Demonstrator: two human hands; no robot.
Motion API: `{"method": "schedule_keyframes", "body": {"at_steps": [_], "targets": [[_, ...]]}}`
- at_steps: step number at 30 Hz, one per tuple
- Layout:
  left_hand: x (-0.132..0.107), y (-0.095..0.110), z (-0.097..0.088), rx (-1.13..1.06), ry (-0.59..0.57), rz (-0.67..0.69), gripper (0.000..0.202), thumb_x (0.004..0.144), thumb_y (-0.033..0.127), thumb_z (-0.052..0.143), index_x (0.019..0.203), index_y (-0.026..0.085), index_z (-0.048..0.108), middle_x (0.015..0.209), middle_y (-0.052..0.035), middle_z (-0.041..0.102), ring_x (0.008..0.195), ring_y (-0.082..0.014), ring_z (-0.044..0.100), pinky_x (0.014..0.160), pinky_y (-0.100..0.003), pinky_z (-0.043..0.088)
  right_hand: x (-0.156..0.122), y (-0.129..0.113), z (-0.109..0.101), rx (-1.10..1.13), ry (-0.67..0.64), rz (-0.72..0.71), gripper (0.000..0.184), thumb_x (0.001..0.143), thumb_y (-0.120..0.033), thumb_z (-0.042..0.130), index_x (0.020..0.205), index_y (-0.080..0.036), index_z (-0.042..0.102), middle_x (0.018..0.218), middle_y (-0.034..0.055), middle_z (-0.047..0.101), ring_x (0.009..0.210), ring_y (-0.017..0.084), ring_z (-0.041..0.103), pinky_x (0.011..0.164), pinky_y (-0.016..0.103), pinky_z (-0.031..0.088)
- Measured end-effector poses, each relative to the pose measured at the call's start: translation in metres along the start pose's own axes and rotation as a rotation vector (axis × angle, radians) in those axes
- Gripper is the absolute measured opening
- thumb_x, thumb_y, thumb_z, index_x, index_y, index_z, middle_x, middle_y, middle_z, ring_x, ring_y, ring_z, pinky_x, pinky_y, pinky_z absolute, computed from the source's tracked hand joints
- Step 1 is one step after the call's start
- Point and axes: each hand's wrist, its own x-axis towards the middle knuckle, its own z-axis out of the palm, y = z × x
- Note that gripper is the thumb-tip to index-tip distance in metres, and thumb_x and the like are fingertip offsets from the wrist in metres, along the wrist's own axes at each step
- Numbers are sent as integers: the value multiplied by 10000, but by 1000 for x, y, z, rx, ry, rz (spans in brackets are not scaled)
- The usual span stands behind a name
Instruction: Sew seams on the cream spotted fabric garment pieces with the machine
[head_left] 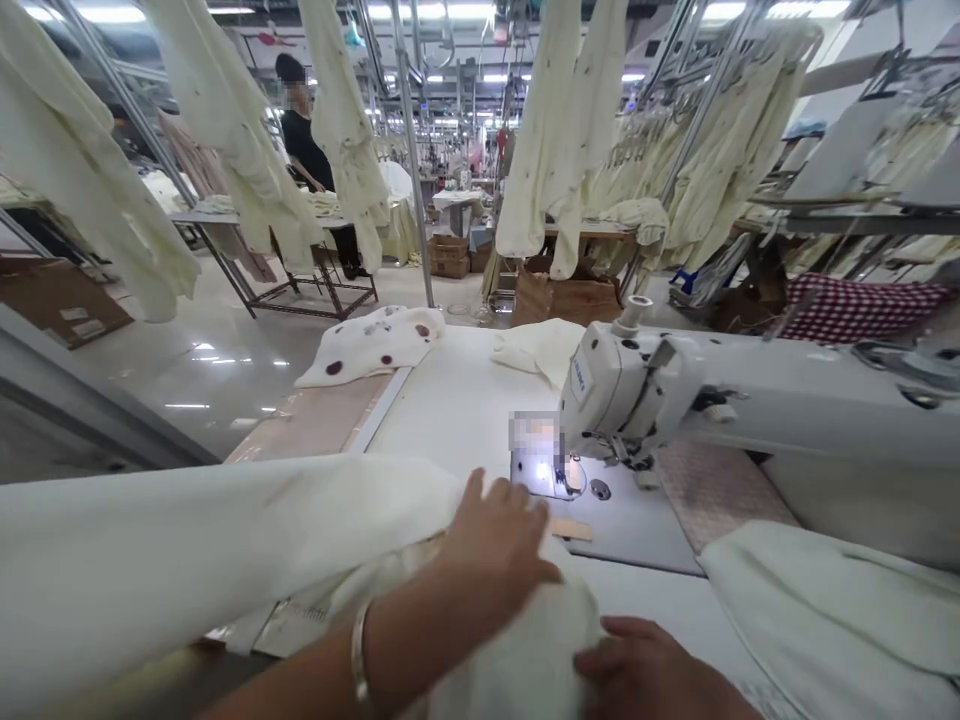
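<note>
Cream knit fabric, seemingly a garment (315, 520), spreads from the left edge across the front of the sewing table. My left hand (499, 540), with a bangle on its wrist, lies over this fabric with bent fingers closed on it; the fingertips are hidden. At the lower right, my right hand (652, 665) pinches the fabric's near right part between thumb and fingers, somewhat blurred. Just beyond my left hand is the lit needle area of a white sewing machine (611, 385). The fabric lies in front of the needle, apart from it.
A spotted white piece (375, 345) and a cream piece (536, 348) lie at the table's far side. More cream cloth (840, 610) is at right. Cream garments (540, 130) hang overhead. Cardboard boxes (562, 290) stand beyond, and a person (304, 140) stands at a back table.
</note>
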Motion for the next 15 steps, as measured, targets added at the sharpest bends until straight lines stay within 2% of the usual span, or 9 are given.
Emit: {"method": "schedule_keyframes", "body": {"at_steps": [2,3,6,8,11,13,15], "targets": [[5,-8,-10,19,-108,-72,195,834,335,614,878,145,621,885,-79,620,844,-241,563,698,-350,455,-8,-9,-5,-40,61,167,211,908,-373,491,772,-263,608,681,-43,633,642,109,613,642,222,488],[5,-8,-13,4,-115,-72,142,852,291,587,827,153,609,854,-57,610,815,-218,558,691,-329,449,-10,-13,-6,-67,103,257,221,887,-415,513,782,-240,596,655,-28,612,605,124,591,578,238,470],[-7,1,-18,-124,-27,4,108,890,209,495,812,165,556,909,-37,581,837,-184,529,707,-287,430,-9,-20,3,-89,186,438,384,777,-585,583,686,-214,543,558,-36,534,512,136,507,492,259,389],[-18,8,-23,-195,-5,61,110,910,208,448,846,166,527,866,-27,583,779,-169,529,677,-274,417,-4,-22,13,-39,187,503,456,777,-619,554,609,-201,487,555,-34,514,519,128,477,504,252,361],[-30,10,-36,-244,-45,80,152,938,271,411,875,179,515,732,11,591,648,-152,532,584,-253,385,3,-27,21,169,121,586,445,823,-560,515,586,-190,444,590,-32,492,552,113,459,508,224,348],[-37,8,-48,-325,-85,76,133,873,335,555,865,204,534,708,42,595,636,-134,548,551,-215,372,4,-33,21,370,25,603,385,829,-512,521,618,-192,488,622,-33,492,581,109,469,525,209,363],[-43,6,-58,-438,-159,115,196,758,313,705,857,228,559,730,70,610,662,-110,571,550,-172,378,3,-40,18,552,-42,637,273,818,-466,548,731,-209,577,683,-30,529,658,126,519,582,204,401]]}}
